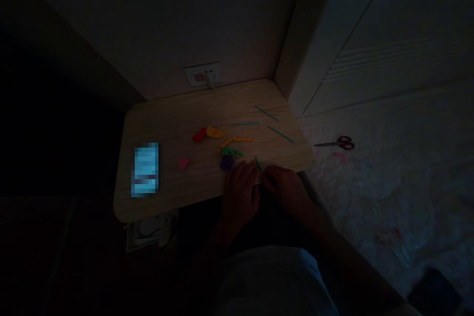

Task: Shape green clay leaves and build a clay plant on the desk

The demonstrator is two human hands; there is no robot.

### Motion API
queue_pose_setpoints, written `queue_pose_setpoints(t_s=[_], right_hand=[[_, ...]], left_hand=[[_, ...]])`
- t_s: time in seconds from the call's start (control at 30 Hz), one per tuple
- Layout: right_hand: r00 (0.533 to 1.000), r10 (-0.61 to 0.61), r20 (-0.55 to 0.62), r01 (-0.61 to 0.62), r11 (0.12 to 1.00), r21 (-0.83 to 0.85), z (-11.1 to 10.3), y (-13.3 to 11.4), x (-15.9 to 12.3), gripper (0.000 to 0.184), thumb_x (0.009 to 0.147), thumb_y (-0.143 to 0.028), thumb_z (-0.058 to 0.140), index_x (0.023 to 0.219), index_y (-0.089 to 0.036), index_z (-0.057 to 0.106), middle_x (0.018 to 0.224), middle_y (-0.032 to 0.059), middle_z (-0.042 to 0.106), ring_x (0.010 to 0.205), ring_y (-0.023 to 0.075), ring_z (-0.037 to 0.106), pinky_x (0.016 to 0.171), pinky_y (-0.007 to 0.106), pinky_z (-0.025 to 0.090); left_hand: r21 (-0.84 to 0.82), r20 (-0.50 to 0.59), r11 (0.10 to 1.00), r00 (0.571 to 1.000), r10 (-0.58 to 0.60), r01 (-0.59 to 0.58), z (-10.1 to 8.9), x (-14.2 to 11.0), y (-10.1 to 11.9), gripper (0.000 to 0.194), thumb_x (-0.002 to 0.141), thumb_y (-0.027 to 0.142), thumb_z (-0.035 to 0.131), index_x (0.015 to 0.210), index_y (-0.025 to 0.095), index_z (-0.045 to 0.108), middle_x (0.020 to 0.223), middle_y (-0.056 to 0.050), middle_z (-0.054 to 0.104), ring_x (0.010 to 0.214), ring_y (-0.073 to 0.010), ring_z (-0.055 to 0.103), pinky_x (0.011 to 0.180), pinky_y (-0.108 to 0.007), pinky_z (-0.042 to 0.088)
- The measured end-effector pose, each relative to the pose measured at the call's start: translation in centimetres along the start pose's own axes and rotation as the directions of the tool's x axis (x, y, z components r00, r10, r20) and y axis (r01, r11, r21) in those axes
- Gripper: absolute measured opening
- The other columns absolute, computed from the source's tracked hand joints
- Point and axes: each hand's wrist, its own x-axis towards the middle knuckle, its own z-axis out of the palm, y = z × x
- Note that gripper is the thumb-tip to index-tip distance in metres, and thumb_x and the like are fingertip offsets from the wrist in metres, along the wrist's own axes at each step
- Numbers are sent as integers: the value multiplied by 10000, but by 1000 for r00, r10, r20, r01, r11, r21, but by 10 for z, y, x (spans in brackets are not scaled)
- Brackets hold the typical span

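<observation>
My left hand (240,192) lies at the front edge of the small wooden table, palm down, its fingers stretched out beside a purple lumpy cluster (227,162). With closed fingers, my right hand (283,183) grips a thin green stick (258,163) whose free end points away from me. Touching the purple cluster is a green leaf-like piece (230,151), and a yellow beaded strand (237,140) curves behind it. Farther back, a red piece (199,135) sits against an orange-yellow one (215,132). All these pieces look like modelling clay. The light is dim, hiding fine detail.
A pink piece (183,163) and a lit phone (145,170) lie on the table's (177,118) left. Several thin bluish-green sticks (280,134) lie right of centre. Scissors (344,143) rest beyond the right edge. A wall socket (202,75) with a plug is behind.
</observation>
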Motion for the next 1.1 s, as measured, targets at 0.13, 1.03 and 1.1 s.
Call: queue_pose_setpoints(t_s=[0.13, 1.03, 1.1], right_hand=[[999, -6, 34, 7, 1000, -19, -6, -1, 1, 171, 1010, -140, 580, 921, -159, 724, 924, 116, 796, 825, 232, 736, 704, 300, 409], [998, 34, 46, -31, 997, -76, -8, -10, 5, 160, 1002, -189, 576, 948, -168, 726, 910, 116, 816, 779, 232, 743, 640, 315, 347], [998, 30, 53, -26, 997, -68, -8, -10, 5, 156, 1000, -186, 581, 938, -164, 723, 900, 118, 813, 774, 231, 739, 643, 314, 348]], left_hand=[[6, 5, 1000, 1000, 3, -3, -1, 0, 0, 474, 957, 141, 573, 1429, 168, 619, 1541, -122, 642, 1451, -349, 554, 1188, -583, 415], [-17, -60, 999, 998, -35, 34, 2, -17, 11, 428, 956, 136, 581, 1383, 150, 595, 1504, -156, 654, 1457, -347, 535, 1207, -584, 417], [-20, -51, 999, 998, -49, 48, 2, -17, 13, 419, 951, 133, 584, 1369, 158, 607, 1505, -156, 654, 1461, -351, 533, 1209, -596, 414]])
